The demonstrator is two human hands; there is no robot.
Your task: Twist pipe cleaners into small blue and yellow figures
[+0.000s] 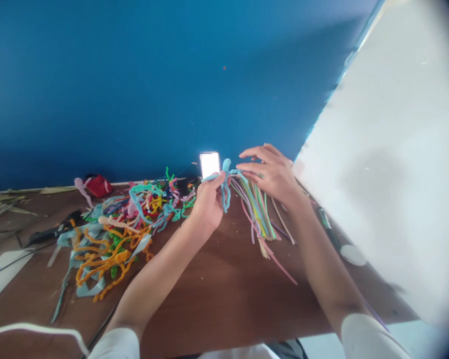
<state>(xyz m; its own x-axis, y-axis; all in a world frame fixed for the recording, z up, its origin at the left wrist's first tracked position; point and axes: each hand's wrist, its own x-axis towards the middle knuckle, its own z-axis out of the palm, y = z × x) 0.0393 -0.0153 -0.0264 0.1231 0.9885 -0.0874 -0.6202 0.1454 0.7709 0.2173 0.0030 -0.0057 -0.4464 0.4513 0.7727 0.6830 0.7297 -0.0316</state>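
Head view: left hand (208, 203) pinches a light-blue fuzzy-wire figure (226, 172), seemingly mostly shaped; right hand (272, 172) spread, three o'clock; straight pastel fuzzy stems (262, 214), four o'clock, seem unused.

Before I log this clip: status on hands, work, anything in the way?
Left hand holding fuzzy light-blue figure. Right hand spread at its limb, contact unclear. Rectangular white-screened phone behind left hand.

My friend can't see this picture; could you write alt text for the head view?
A person's left hand holds a fuzzy light-blue figure, the right hand beside it. On the brown table lie tangled multicoloured fuzzy stems, left, and long pastel strands, right.
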